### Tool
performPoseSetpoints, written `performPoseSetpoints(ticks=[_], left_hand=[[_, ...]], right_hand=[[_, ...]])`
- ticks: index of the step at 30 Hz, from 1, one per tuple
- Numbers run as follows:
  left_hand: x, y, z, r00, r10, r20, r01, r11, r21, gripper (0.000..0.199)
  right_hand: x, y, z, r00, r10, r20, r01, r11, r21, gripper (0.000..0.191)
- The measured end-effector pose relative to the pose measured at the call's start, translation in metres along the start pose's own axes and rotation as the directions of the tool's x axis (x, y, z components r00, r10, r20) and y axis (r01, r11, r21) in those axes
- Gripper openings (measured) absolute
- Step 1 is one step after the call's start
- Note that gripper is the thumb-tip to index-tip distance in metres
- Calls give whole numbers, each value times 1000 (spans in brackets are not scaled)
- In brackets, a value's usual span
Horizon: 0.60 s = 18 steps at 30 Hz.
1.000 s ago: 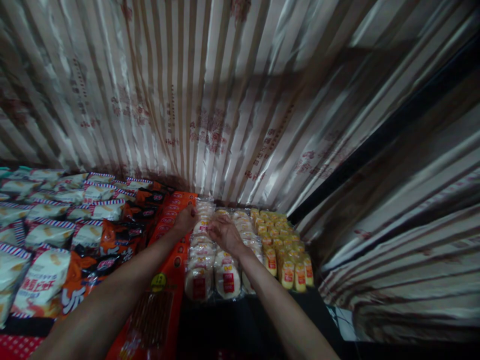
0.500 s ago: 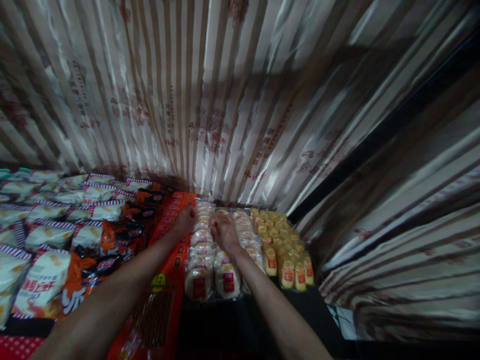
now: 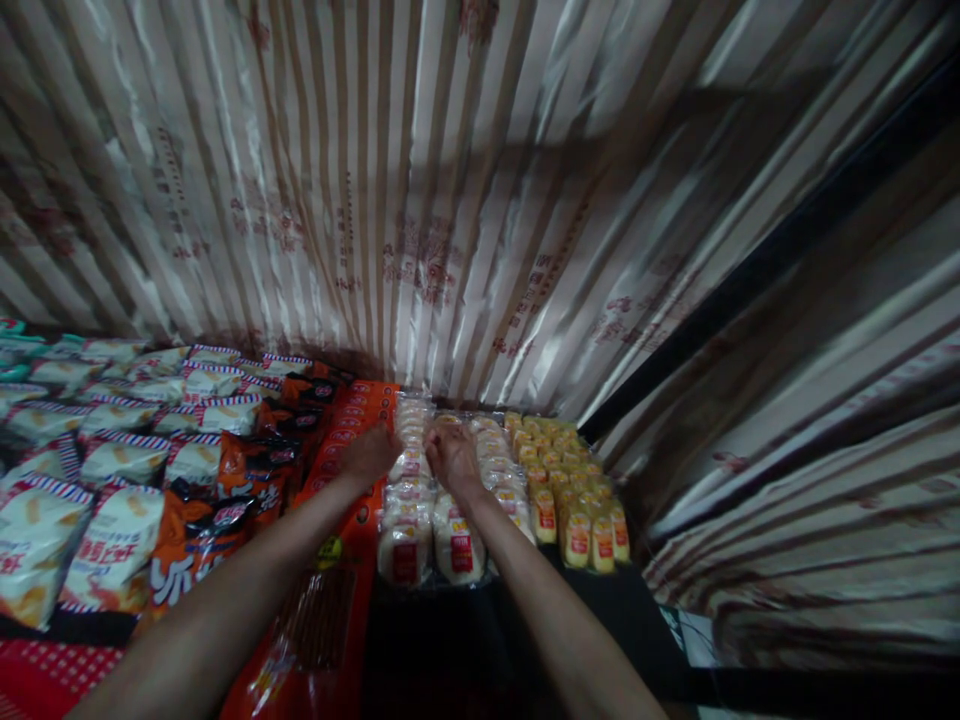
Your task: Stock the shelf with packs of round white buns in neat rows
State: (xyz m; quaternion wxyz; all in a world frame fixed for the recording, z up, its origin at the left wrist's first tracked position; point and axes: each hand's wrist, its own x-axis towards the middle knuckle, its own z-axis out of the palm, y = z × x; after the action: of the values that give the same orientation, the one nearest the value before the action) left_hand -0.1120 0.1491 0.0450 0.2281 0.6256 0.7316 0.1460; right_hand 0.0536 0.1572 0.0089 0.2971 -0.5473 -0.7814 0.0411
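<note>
My left hand (image 3: 373, 452) is curled over the seam between the orange packets and the left row of clear-wrapped round white pastries (image 3: 405, 552). Slightly blurred, its fingers look closed, and what lies in them is hidden. Above the middle row of wrapped pastries (image 3: 458, 545) is my right hand (image 3: 454, 455), fingers drawn together toward the left hand. Whether a packet is between them I cannot make out. Right of it run another row of pastries (image 3: 491, 440) and rows of small yellow wrapped cakes (image 3: 577, 535). Long orange packets (image 3: 319, 610) with brown sticks lie under my left forearm.
Rows of white snack bags (image 3: 112, 545) and orange-black bags (image 3: 196, 540) fill the left side. A black display surface (image 3: 442, 650) shows in front. Striped printed sheeting (image 3: 420, 200) hangs behind, with a dark slanting pole (image 3: 712, 305) at right. Red dotted material (image 3: 52, 665) is at lower left.
The view has shifted slightly, moving the goods a little to the right and up. My left hand has come a bit nearer the pastry row; the right hand stays over the middle row.
</note>
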Motion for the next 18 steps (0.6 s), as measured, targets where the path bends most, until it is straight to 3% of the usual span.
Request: performPoseSetpoints(ticks=[4,7,12,18], left_hand=[[3,0,6,1000,23,8,-23,1000,-13,18],[5,0,11,1000,26,-11,-27,999,-26,17],[4,1,14,998,33,-44,-35,999,-38,18],[4,-1,17,998,34,-51,-36,998,-43,19]], right_hand=[[-2,-2,-3,999,-18,-48,17,1000,-16,8],[-6,-5,-12,992,-116,-50,116,993,-13,9],[-14,-12,-24,948,-294,126,293,956,21,12],[-16,-15,-22,946,-256,200,265,964,-21,10]])
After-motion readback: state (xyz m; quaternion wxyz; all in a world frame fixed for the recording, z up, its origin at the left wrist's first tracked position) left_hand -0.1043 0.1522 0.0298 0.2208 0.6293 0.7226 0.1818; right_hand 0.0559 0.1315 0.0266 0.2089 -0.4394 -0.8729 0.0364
